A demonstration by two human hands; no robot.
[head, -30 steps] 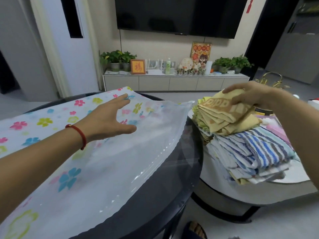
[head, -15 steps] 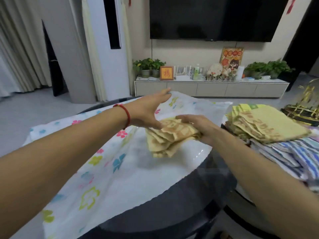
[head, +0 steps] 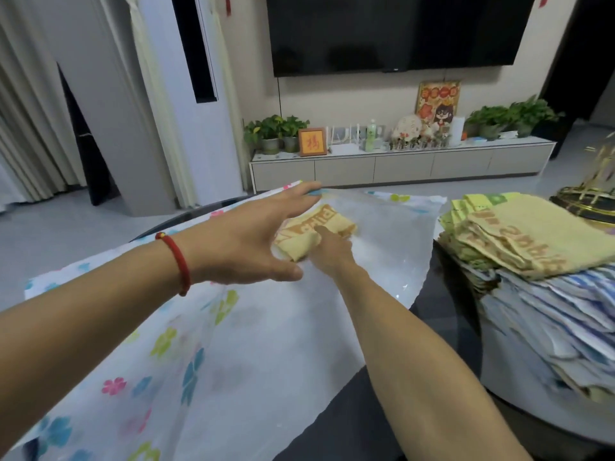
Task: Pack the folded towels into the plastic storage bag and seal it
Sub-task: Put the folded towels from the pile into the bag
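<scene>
- Gripping a folded yellow towel, the right hand has its fingers curled onto the cloth, which sits at the far end of the plastic storage bag; whether the towel lies under the top layer of plastic or only on it is hard to tell from this head view.
- Left hand reaches over the bag with fingers straight and spread, thumb low, holding nothing; its fingertips are at the bag's far edge, and a red cord bracelet circles the wrist.
- One bag is in view: translucent, printed with pink, blue and green flowers, spread flat.
- One towel is in hand, and one tall stack of folded towels stands to the right: yellow and green ones on top, blue-striped ones beneath, too many layers to count.
- Bag rests on a dark round glass table; the stack sits on a separate pale round table just beside it.
- Behind, a large black television hangs above a long low cabinet carrying potted plants in two groups, a small framed picture and ornaments.
- Grey floor and pale curtains fill the left.
</scene>
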